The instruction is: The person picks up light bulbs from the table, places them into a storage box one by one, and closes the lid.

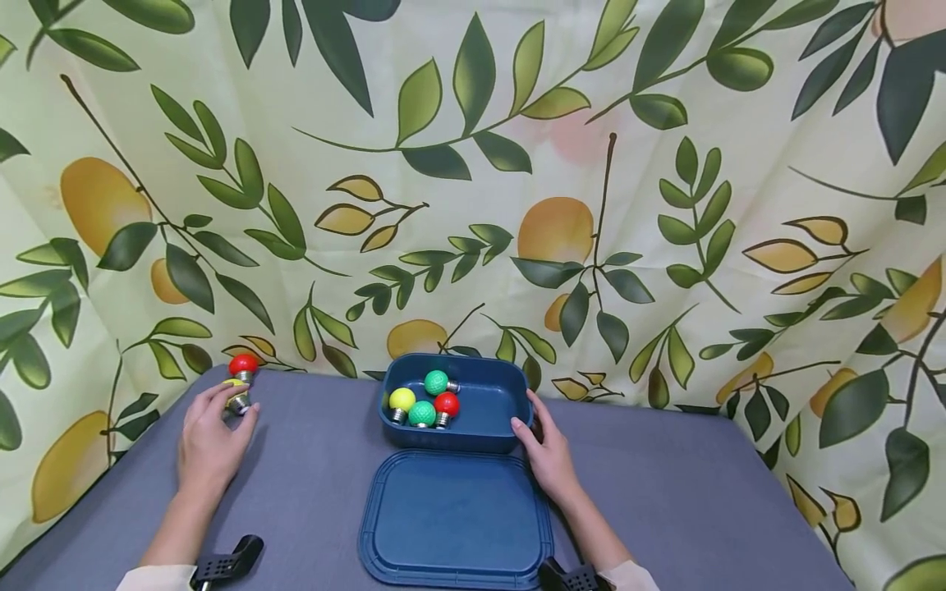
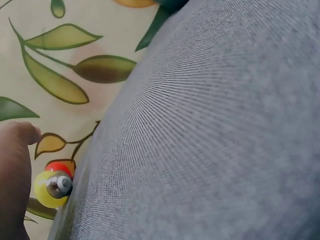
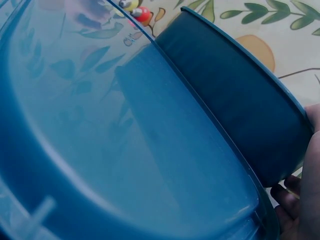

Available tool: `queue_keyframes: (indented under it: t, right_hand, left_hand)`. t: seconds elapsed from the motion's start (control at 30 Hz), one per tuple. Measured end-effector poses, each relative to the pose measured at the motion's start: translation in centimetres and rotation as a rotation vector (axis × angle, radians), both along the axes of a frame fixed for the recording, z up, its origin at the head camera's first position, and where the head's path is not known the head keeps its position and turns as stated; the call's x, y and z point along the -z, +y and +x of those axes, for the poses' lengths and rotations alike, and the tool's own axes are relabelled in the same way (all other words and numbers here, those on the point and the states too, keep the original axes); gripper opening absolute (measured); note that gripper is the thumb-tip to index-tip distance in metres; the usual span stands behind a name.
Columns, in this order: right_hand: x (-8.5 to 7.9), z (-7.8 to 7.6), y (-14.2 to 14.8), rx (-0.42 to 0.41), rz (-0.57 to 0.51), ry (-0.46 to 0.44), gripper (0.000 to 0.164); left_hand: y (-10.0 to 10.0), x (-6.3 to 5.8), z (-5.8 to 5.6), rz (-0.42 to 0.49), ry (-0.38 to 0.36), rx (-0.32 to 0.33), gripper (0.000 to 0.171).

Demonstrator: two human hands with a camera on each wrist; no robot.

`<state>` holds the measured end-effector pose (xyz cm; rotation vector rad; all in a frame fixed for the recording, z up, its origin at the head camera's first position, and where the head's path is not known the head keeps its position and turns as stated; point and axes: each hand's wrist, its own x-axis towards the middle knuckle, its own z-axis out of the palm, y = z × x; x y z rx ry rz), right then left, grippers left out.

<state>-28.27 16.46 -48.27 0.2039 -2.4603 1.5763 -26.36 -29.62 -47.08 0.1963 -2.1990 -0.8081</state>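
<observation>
My left hand (image 1: 214, 439) is at the table's far left, fingers and thumb spread around a yellow toy light bulb (image 1: 237, 400) with a silver screw base. In the left wrist view the thumb shows beside this bulb, with a gap between them; the other fingertips are hidden. A red bulb (image 1: 243, 366) lies just behind it. With my right hand (image 1: 548, 451) I grip the right front corner of a dark blue rectangular container (image 1: 491, 402), thumb and fingers on its wall. Several bulbs sit in its left half: a yellow one (image 1: 402, 400), a red one (image 1: 447, 404) and green ones (image 1: 422, 413).
A blue lid (image 1: 458, 517) with a raised rim lies flat in front of the container. Grey cloth (image 1: 310, 468) covers the table. Behind and at both sides hangs a curtain (image 1: 473, 189) printed with leaves and fruit, meeting the table's back edge.
</observation>
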Motion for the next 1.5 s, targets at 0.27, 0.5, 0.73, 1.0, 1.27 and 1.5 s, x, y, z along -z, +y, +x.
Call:
queue_keyframes:
  t: [0.27, 0.5, 0.73, 1.0, 1.27, 1.5]
  right_hand:
    - [0.1, -0.1, -0.1, 0.011, 0.007, -0.006, 0.064]
    - [0.1, 0.0, -0.1, 0.004, -0.004, -0.003, 0.063]
    - [0.1, 0.0, 0.0, 0.0, 0.006, 0.0, 0.063]
    - [0.2, -0.2, -0.1, 0.012, 0.024, 0.001, 0.063]
    - [0.1, -0.1, 0.0, 0.013, 0.018, 0.003, 0.063]
    - [0.2, -0.1, 0.1, 0.006, -0.001, 0.006, 0.062]
  left_hand:
    - [-1.0, 0.2, -0.1, 0.014, -0.151, 0.033, 0.051]
    - [-1.4, 0.7, -0.1, -0.037, -0.279, 0.097, 0.058]
    - [-1.0, 0.9, -0.1, -0.008, -0.283, 0.051, 0.053]
    - [-1.7, 0.9, -0.6, 0.006, -0.353, 0.032, 0.069]
    - [-2.2, 1.2, -1.4, -0.01, -0.409, 0.067, 0.082]
    - [-2.2, 1.2, -1.7, -0.026, -0.389, 0.083, 0.077]
